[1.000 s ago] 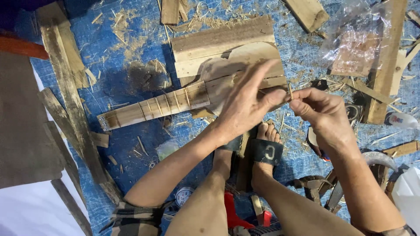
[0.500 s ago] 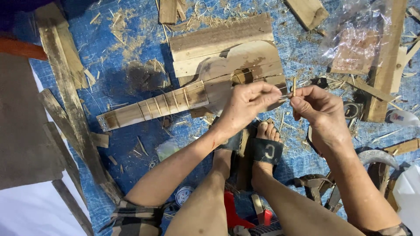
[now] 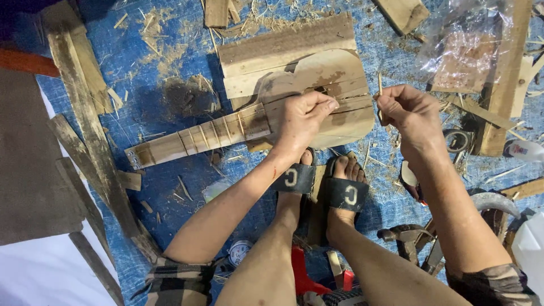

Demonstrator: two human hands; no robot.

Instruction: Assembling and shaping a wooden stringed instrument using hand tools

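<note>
Guitar-shaped wooden piece [image 3: 266, 116] lies flat on the blue tarp [image 3: 141, 68], its neck pointing left and its rounded body to the right, resting partly on a stack of flat boards [image 3: 283, 48]. On the neck, fret lines are already cut and a small head is shaped at the far left end; the body outline is rounded, but the surface looks raw and unfinished, with no strings to be seen, so much work appears left. Left hand [image 3: 300, 116] rests on the body near a dark slot, thumb and fingers pinched together on something too small to make out. To the right of the body, the right hand [image 3: 411, 113] is closed on a thin wooden sliver [image 3: 380, 93], held upright just beside the body's edge. Below the body, two sandalled feet [image 3: 320, 181] rest on the tarp among shavings.
</note>
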